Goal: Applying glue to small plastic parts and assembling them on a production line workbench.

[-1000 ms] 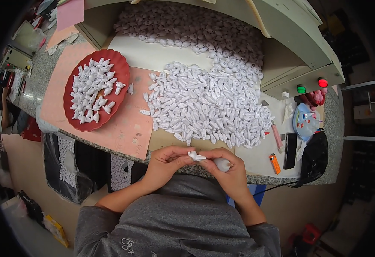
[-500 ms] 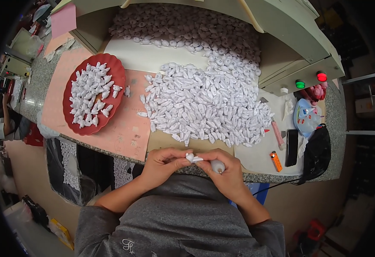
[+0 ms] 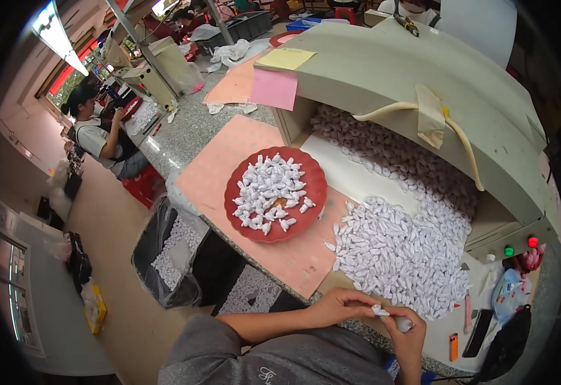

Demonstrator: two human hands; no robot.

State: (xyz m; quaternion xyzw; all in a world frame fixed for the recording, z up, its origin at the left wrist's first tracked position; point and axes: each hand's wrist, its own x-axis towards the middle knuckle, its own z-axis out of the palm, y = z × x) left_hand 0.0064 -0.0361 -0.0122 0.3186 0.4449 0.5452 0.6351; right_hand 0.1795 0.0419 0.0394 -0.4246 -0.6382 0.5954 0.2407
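- Small white piece, pinched in the grip of your left hand and right hand.
- Near you, the table edge; leftward, pink sheet around the red plate.

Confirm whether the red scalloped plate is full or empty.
Partly full: white figurines cover much of the red scalloped plate, leaving bare red along its right side.

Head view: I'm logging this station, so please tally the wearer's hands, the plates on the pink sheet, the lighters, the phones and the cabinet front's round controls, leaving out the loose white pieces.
Hands, left hand and right hand: 2
Red plate: 1
Orange lighter: 1
Black phone: 1
Round controls, green control, red control, white control: 3
Total: 8
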